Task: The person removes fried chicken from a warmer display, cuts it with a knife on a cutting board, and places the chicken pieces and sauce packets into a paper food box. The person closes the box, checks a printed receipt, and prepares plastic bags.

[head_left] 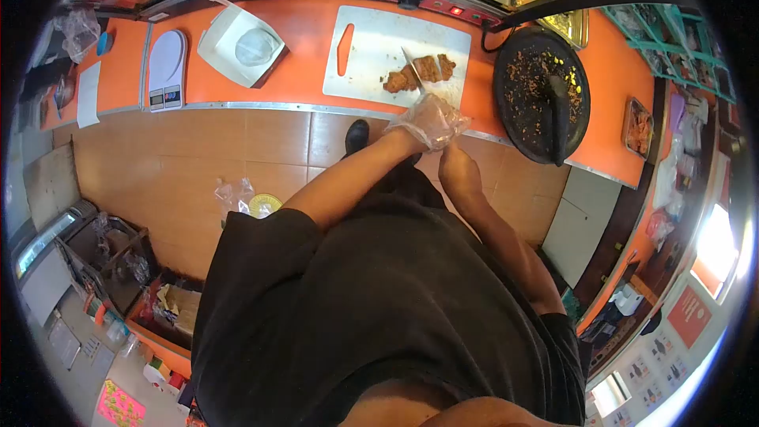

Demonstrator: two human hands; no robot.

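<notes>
My left hand (431, 120), in a clear plastic glove, is at the front edge of a white cutting board (368, 32). Its finger shape is blurred by the plastic. A knife (412, 69) lies across browned, cut food (427, 69) on the board; its blade runs back under the glove. My bare right hand (459, 168) is closed just behind the glove, in line with the blade, apparently round the handle, which is mostly hidden.
A black stone mortar (526, 122) with a pestle (558, 115) stands right of the board. To the left are an open box (225, 51) and a digital scale (167, 67). A metal tray of food (637, 128) sits far right. An appliance with a lit switch (456, 10) is behind.
</notes>
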